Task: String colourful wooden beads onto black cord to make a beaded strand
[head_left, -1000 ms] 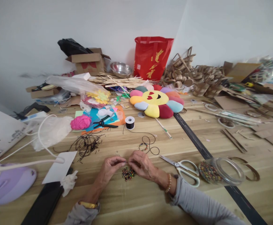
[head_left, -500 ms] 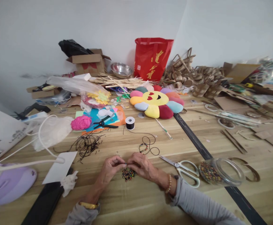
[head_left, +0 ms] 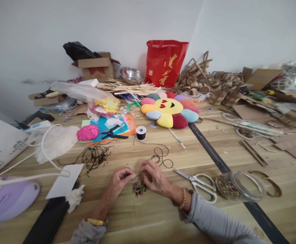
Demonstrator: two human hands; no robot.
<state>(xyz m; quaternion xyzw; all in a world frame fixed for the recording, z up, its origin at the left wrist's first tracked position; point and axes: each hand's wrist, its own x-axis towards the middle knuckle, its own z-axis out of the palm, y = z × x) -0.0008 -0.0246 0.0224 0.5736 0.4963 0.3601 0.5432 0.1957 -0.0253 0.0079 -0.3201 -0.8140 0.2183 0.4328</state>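
Note:
My left hand (head_left: 122,179) is pinched on one end of a short black cord (head_left: 138,175), and my right hand (head_left: 154,177) pinches the cord from the other side. Just under the fingers lies a small pile of multicoloured beads (head_left: 139,189) on the wooden table. Beyond my right hand rests a ring of strung beads (head_left: 156,159), partly hidden by the knuckles. Whether a bead sits on the held cord is too small to tell.
To the right lie scissors (head_left: 197,183) and a clear jar of beads (head_left: 230,186) on its side. A spool of black cord (head_left: 141,133) stands ahead, with cut black cords (head_left: 95,156) to its left. Behind it is a flower cushion (head_left: 170,110).
My hands have drawn slightly apart, so a bit of cord now shows between them. The right hand has lifted a little. Things on the table stay put.

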